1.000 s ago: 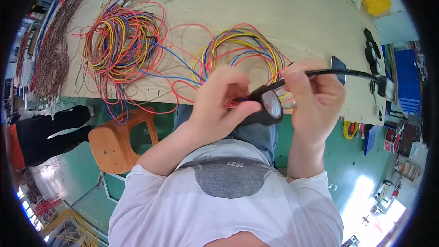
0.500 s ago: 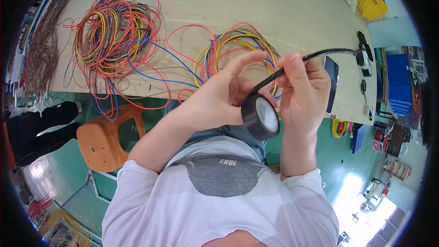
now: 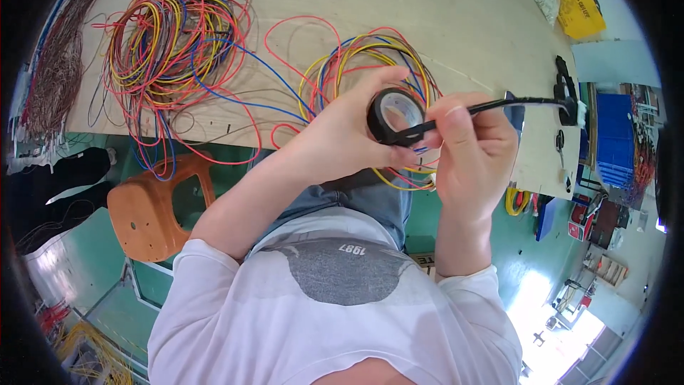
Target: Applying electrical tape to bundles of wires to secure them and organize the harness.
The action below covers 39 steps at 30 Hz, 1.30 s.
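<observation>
A roll of black tape (image 3: pixel 377 120) sits in my left hand (image 3: pixel 345 132), between the thumb and the curved fingers, with its pale core tilted up. A black strip runs from the roll to my right hand (image 3: pixel 474 153), whose thumb and fingers pinch a thin black-wrapped cable (image 3: pixel 524 100). That cable stretches right to a black end piece (image 3: pixel 568 103) at the table's right side. Whether the strip is loose tape or wrapped cable where it meets the roll is hard to tell. Below and behind my left hand lies a coil of coloured wires (image 3: pixel 385 46).
A larger tangled wire bundle (image 3: pixel 167 50) lies on the wooden table (image 3: pixel 427 0) at left, joined by a blue wire. Scissors (image 3: pixel 560 141) and a partly hidden phone are at right. An orange stool (image 3: pixel 146 217) stands below the left table edge; a person's dark-clothed legs (image 3: pixel 60 199) are beyond it.
The tape roll has swung up from below the cable to above it, its core now facing up. My right hand still pinches the cable, which has dropped slightly at its right end.
</observation>
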Tool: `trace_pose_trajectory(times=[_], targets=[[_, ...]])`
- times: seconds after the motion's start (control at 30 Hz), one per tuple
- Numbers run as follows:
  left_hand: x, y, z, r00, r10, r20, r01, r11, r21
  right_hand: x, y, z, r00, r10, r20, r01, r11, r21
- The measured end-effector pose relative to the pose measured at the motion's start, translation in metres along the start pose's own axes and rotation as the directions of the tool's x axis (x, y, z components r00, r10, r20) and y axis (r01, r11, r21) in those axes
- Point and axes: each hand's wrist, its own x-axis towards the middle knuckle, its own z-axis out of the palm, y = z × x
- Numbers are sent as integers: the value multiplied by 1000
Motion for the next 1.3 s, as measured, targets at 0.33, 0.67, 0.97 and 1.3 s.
trace_pose_trajectory(times=[0.33, 0.67, 0.97, 1.3], targets=[[-16, -9, 12, 744, 660, -98, -643, 749, 162, 27, -4, -28, 987, 143, -79, -107, 930, 351], [4, -14, 21, 951, 163, -261, -158, 987, 42, 2, -14, -9, 994, -99, -37, 98, 994, -41], [4, -4, 3, 990, 23, -139, -72, 929, -362, 22, 2, -19, 979, 186, -89, -137, 911, 389], [-18, -6, 28, 953, 252, -170, -289, 923, -253, 37, -3, -30, 962, 227, -150, -207, 969, 134]])
